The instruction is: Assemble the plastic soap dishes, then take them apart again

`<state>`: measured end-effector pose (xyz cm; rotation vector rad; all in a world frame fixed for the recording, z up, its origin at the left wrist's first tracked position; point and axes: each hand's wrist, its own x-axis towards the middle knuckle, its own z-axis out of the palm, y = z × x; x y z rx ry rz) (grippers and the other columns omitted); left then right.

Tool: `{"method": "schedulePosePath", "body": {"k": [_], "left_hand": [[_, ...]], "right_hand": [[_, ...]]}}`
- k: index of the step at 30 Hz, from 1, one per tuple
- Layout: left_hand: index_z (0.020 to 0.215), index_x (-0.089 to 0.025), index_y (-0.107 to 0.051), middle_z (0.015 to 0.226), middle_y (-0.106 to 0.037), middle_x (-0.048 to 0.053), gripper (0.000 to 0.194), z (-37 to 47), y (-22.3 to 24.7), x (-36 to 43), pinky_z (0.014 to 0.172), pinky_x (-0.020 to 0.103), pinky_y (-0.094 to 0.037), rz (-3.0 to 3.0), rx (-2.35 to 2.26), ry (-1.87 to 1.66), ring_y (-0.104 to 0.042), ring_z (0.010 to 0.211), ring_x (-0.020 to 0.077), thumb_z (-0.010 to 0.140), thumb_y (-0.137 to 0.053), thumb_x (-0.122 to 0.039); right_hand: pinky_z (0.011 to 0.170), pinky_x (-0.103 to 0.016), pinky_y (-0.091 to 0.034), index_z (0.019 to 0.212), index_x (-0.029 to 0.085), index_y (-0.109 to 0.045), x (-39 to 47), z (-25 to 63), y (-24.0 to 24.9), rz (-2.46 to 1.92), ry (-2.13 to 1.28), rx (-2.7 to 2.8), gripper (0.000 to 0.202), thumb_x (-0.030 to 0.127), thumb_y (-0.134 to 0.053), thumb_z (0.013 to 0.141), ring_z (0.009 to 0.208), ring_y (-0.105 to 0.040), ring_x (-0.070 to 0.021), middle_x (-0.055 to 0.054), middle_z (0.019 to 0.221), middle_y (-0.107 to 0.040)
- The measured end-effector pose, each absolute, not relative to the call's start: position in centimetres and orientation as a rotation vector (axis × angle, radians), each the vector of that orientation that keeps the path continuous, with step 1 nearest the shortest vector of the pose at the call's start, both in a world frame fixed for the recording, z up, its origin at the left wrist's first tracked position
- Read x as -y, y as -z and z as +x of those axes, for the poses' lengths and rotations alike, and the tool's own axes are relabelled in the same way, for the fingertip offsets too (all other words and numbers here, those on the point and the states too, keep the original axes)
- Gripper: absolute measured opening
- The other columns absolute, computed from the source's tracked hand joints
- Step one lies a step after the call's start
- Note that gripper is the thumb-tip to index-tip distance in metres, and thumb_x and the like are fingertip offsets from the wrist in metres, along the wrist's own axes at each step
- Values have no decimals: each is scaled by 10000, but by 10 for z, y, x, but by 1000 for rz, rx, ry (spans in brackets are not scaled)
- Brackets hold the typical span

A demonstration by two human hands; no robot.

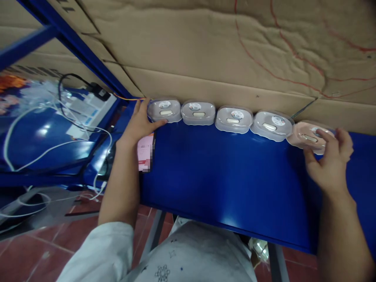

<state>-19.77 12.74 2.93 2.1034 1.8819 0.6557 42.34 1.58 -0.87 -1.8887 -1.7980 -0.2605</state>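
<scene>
Several oval plastic boxes with clear lids stand in a row along the back of the blue table. My left hand (139, 121) grips the left end of the leftmost box (172, 113), thumb along its front edge and fingers at its far side. At the row's right end, my right hand (330, 160) holds a pinkish box (302, 135), thumb in front and fingers over its round label. Between them sit a second box (205, 115), a middle box (226, 122) and another box (263, 117). Each of these has a round label and a pale oblong piece on top.
Cardboard (188, 47) walls the back edge of the blue table (205, 168). A phone with a pink screen (143, 152) lies by my left forearm. Further left are a white power strip (94, 113), a black plug (100, 92), loose white cables and a blue metal frame (70, 43).
</scene>
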Motion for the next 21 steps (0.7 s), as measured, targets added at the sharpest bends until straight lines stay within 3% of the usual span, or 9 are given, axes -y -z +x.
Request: {"method": "schedulePosePath", "body": {"k": [2, 5, 11, 17, 21], "left_hand": [[1673, -121, -320, 1673, -428, 151, 1197, -199, -29, -130, 1312, 582, -299, 2049, -1952, -644, -343, 1600, 406, 816, -732, -849], [1683, -188, -360, 1618, -461, 196, 1182, -195, -30, -130, 1265, 574, -358, 1978, -2094, -569, -426, 1541, 446, 756, -839, -742], [1605, -178, -459, 1638, -467, 208, 1046, -191, -31, -129, 1267, 538, -346, 1978, -2131, -546, -446, 1521, 426, 751, -867, -622], [1571, -141, -479, 1546, -570, 224, 1059, -193, -27, -135, 1232, 545, -390, 1897, -2160, -653, -503, 1458, 438, 724, -906, -612], [1547, -170, -512, 1501, -598, 203, 994, -190, -29, -133, 1195, 563, -413, 1838, -2212, -783, -509, 1440, 437, 743, -904, -605]], "right_hand": [[1251, -624, -298, 1565, 225, -527, -15, 417, 9, -1884, 254, 1823, 718, 554, -600, 931, 1602, -322, -433, -225, 1714, -302], [1263, -646, -287, 1568, 252, -529, -15, 412, 10, -1881, 246, 1817, 740, 601, -605, 920, 1622, -306, -438, -206, 1737, -298], [1271, -663, -282, 1542, 286, -531, -14, 401, 9, -1885, 205, 1840, 732, 663, -590, 919, 1633, -307, -435, -193, 1744, -274], [1231, -697, -298, 1526, 312, -534, -13, 386, 6, -1878, 216, 1873, 668, 625, -607, 940, 1633, -310, -439, -213, 1736, -304], [1265, -650, -303, 1530, 297, -539, -12, 383, 5, -1836, 206, 1897, 634, 573, -625, 965, 1648, -291, -424, -220, 1737, -298]]}}
